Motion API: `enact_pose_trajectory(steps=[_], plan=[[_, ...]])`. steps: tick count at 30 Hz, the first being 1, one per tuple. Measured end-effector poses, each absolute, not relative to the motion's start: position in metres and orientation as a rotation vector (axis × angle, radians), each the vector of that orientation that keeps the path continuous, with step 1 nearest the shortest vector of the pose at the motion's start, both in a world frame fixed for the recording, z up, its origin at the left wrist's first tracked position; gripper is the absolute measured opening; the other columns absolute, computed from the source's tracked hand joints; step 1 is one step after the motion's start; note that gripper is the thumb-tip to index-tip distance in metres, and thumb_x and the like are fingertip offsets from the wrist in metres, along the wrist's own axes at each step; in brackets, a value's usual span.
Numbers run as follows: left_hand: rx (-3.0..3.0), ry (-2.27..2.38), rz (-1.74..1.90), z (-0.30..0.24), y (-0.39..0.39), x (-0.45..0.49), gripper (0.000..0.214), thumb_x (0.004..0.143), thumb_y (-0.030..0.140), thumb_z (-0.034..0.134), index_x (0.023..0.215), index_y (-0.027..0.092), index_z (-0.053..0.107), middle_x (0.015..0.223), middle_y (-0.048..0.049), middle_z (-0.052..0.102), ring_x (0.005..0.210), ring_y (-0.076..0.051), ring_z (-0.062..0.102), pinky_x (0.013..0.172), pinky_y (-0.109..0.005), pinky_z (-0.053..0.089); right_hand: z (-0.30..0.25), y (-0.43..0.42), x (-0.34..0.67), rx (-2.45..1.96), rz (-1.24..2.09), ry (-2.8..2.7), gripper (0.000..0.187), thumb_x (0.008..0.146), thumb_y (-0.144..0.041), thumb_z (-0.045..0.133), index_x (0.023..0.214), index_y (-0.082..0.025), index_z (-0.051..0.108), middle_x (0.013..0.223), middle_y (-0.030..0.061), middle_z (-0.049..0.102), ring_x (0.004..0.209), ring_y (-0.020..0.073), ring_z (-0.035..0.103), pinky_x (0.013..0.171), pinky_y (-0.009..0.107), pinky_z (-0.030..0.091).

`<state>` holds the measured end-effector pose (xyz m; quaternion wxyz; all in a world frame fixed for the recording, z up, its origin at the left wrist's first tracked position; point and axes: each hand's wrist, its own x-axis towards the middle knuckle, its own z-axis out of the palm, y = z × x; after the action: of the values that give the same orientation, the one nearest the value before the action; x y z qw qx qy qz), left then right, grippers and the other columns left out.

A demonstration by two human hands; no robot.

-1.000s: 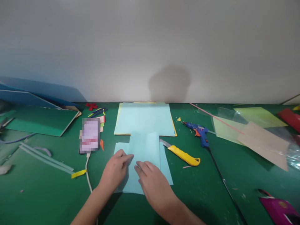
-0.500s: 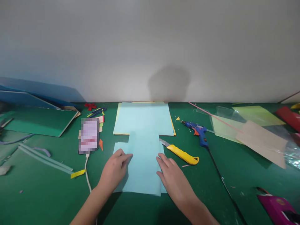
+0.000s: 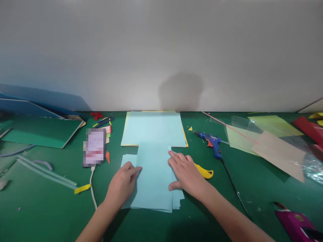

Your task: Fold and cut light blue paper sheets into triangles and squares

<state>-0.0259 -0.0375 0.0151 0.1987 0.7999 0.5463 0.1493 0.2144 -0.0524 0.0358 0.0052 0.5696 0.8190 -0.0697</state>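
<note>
Sliding along the right edge of the folded light-blue paper sheet [image 3: 153, 178], the right hand [image 3: 186, 171] now lies farther from the body than half a second ago and partly covers the yellow utility knife [image 3: 205, 172]. It lies palm down with fingers stretched flat, gripping nothing. The left hand [image 3: 122, 183] stays pressed on the sheet's left flap, fingers loosely extended, also holding nothing. The sheet lies on the green table mat [image 3: 50, 208], its far edge reaching the stack of pale blue and yellow paper [image 3: 153, 129]. A blue glue gun [image 3: 212, 143] lies to the right.
</note>
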Motion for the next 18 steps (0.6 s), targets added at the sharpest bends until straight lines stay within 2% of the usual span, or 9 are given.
enact_pose_trajectory(steps=[4, 7, 14, 18], plan=[[2.249, 1.505, 0.448, 0.014, -0.038, -0.026, 0.036, 0.086, 0.021, 0.04, 0.099, 0.021, 0.074, 0.072, -0.0025, 0.054, 0.062, -0.015, 0.057, 0.057, -0.024, 0.045, 0.044, -0.042, 0.209, 1.732, -0.309, 2.448, 0.071, 0.04, -0.052, 0.088, 0.094, -0.013, 0.061, 0.142, 0.0258, 0.04, 0.111, 0.0354, 0.052, 0.088, 0.046, 0.042], [2.252, 1.504, 0.452, 0.014, -0.038, -0.026, 0.037, 0.087, 0.021, 0.039, 0.1, 0.021, 0.073, 0.072, -0.0028, 0.054, 0.062, -0.015, 0.058, 0.057, -0.024, 0.045, 0.047, -0.038, 0.207, 1.716, -0.336, 2.411, 0.072, 0.039, -0.052, 0.088, 0.094, -0.012, 0.061, 0.142, 0.0275, 0.039, 0.112, 0.0369, 0.05, 0.09, 0.047, 0.04], [2.246, 1.515, 0.463, 0.016, -0.039, -0.025, 0.036, 0.085, 0.021, 0.04, 0.1, 0.021, 0.073, 0.073, -0.0036, 0.056, 0.061, -0.015, 0.055, 0.058, -0.025, 0.045, 0.047, -0.045, 0.211, 1.736, -0.325, 2.455, 0.062, 0.044, -0.049, 0.088, 0.088, -0.015, 0.061, 0.144, 0.0245, 0.039, 0.11, 0.0352, 0.052, 0.085, 0.046, 0.043], [2.228, 1.454, 0.613, 0.019, -0.039, -0.025, 0.037, 0.087, 0.026, 0.038, 0.1, 0.02, 0.073, 0.07, -0.0026, 0.053, 0.061, -0.015, 0.055, 0.058, -0.025, 0.045, 0.05, -0.055, 0.212, 1.725, -0.23, 2.603, 0.051, 0.051, -0.045, 0.086, 0.087, -0.018, 0.062, 0.142, 0.0185, 0.044, 0.11, 0.034, 0.052, 0.085, 0.047, 0.042]])
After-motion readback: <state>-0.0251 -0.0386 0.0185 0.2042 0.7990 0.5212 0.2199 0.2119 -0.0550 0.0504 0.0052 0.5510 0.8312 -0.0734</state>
